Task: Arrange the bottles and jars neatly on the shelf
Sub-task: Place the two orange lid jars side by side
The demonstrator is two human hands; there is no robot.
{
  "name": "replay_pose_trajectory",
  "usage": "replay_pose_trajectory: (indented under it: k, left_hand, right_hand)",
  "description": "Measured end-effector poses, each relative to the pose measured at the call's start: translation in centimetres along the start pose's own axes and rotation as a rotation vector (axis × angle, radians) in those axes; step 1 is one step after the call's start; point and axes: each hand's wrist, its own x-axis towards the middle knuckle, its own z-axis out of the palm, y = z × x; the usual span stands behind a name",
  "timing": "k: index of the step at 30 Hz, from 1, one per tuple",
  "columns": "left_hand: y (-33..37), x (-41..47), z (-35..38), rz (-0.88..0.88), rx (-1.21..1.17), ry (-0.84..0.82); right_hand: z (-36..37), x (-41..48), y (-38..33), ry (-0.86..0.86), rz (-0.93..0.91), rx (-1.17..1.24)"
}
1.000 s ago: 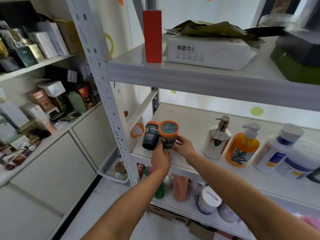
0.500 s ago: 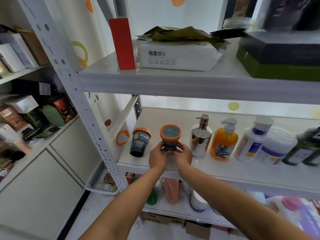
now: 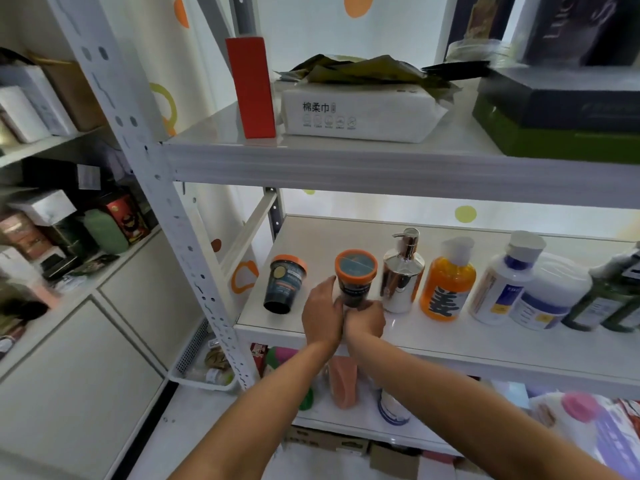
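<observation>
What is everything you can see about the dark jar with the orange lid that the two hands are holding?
The dark round jar with an orange-rimmed lid stands upright near the front edge of the white shelf, between a matching jar and a shiny silver pump bottle. It looks plastic and narrows downward; its lid top is grey-blue and its label is blurred. The left hand and right hand grip its lower part, hiding its base.

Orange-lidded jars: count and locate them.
2. One jar stands leftmost on the shelf; the other jar is held by left hand and right hand, beside the chrome bottle. Others may be hidden.
</observation>
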Motion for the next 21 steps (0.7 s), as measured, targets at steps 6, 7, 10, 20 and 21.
replay_pose_trajectory:
  k: [6, 7, 10, 20, 21]
  left_hand:
    - [-1.6, 2.0, -3.9, -0.112, 0.09, 0.427]
    - [-2.2, 2.4, -4.6, -0.216, 0.108, 0.392]
    - [-4.6, 3.4, -5.5, -0.512, 0.124, 0.138]
    - [-5.8, 3.9, -5.3, -0.397, -0.232, -0.035]
    - [-5.7, 3.7, -5.2, -0.361, -0.249, -0.034]
  right_hand:
    - [3.1, -1.3, 0.2, -0.201, 0.0, -0.071]
    - [3.6, -1.5, 0.0, -0.235, -0.006, -0.083]
    - [5.1, -1.6, -0.5, -0.357, -0.003, -0.077]
    - [5.0, 0.2, -1.8, -0.491, 0.073, 0.029]
    - [4.9, 0.1, -1.6, -0.464, 0.052, 0.005]
